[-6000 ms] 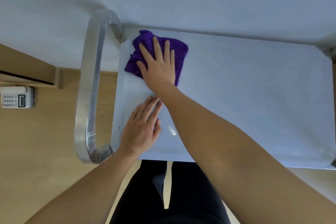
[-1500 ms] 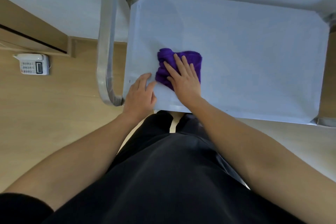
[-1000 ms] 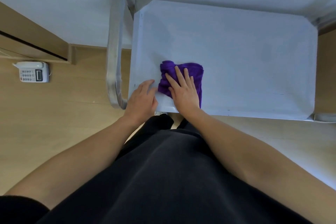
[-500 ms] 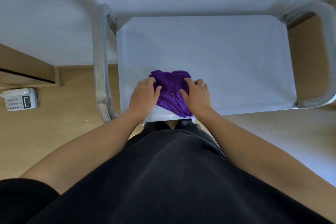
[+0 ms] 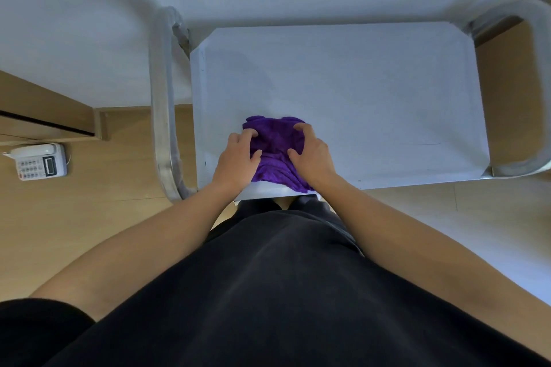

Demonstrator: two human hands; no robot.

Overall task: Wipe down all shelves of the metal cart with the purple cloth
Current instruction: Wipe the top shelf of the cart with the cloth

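The purple cloth (image 5: pixel 275 152) lies bunched on the top shelf of the metal cart (image 5: pixel 372 92), at the near edge toward the left. My left hand (image 5: pixel 237 159) grips its left side with curled fingers. My right hand (image 5: pixel 313 155) grips its right side the same way. A fold of the cloth hangs slightly over the shelf's near edge. The lower shelves are hidden beneath the top one.
Curved metal handles stand at the cart's left (image 5: pixel 162 104) and right (image 5: pixel 533 89) ends. A white desk phone (image 5: pixel 38 161) sits on the wooden floor at the left. A white wall (image 5: pixel 89 24) runs behind the cart. My dark clothing fills the lower view.
My right hand wiped the cloth from the far left corner to the near edge. My left hand left the shelf surface and took hold of the cloth; both hands now bunch it.
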